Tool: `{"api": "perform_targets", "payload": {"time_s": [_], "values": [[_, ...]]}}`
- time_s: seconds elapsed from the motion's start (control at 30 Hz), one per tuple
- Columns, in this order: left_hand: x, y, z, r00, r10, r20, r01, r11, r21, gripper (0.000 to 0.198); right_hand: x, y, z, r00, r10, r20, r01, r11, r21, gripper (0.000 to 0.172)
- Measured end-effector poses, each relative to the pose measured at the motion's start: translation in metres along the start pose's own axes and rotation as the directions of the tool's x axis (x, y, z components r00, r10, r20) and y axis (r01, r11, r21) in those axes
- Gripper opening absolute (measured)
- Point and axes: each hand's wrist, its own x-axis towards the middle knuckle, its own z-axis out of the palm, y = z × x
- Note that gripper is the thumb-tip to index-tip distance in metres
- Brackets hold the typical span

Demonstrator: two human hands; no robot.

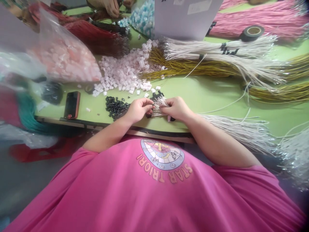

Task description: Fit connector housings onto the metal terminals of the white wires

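My left hand (pixel 138 109) and my right hand (pixel 176 108) meet near the front edge of the green table (pixel 205 93). Both are curled round the ends of a bundle of thin white wires (pixel 158 104) with metal tips. The wires trail off to the right past my right forearm (pixel 241 130). My left fingers pinch at the wire tips, close to a small pile of black connector pieces (pixel 116 108). Whether a black piece sits in the pinch is too small to see.
A heap of white plastic connectors (pixel 125 72) lies beyond my hands. A phone (pixel 71 104) rests at the left edge. Bags of pink pieces (pixel 65 58), yellow (pixel 193 67), white (pixel 217 48) and pink (pixel 260 19) wire bundles, a tape roll (pixel 252 32) and another person's hand (pixel 111 6) fill the far side.
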Motion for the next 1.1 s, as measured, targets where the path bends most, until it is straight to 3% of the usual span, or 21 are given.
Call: {"api": "perform_targets", "payload": {"time_s": [0.3,0.5,0.73,0.93,1.03,1.1], "values": [[-0.002,0.002,0.0,0.999,0.027,0.017,-0.028,0.998,0.048,0.008,0.0,0.002,0.001,1.0,0.017,0.021,-0.017,1.0,-0.013,0.014],[-0.002,-0.004,-0.002,0.997,0.068,0.029,-0.072,0.984,0.161,0.012,0.0,0.003,0.003,0.998,-0.028,-0.059,0.026,0.999,-0.043,0.015],[-0.002,-0.006,-0.001,0.994,0.107,0.008,-0.106,0.968,0.228,0.017,0.0,0.003,0.004,0.999,0.004,-0.037,-0.004,1.0,-0.012,0.015],[0.0,-0.009,0.003,0.991,0.122,0.052,-0.131,0.958,0.256,0.017,0.0,0.001,0.005,1.0,0.019,-0.004,-0.019,0.999,-0.026,0.019],[-0.003,-0.008,0.003,0.975,0.213,0.057,-0.22,0.919,0.328,0.015,-0.001,0.001,0.002,1.0,0.016,-0.001,-0.016,0.999,-0.037,0.019],[-0.008,-0.006,0.001,0.935,0.345,0.082,-0.344,0.83,0.439,0.013,0.0,0.001,-0.002,0.999,-0.014,-0.039,0.012,0.998,-0.054,0.018]]}}
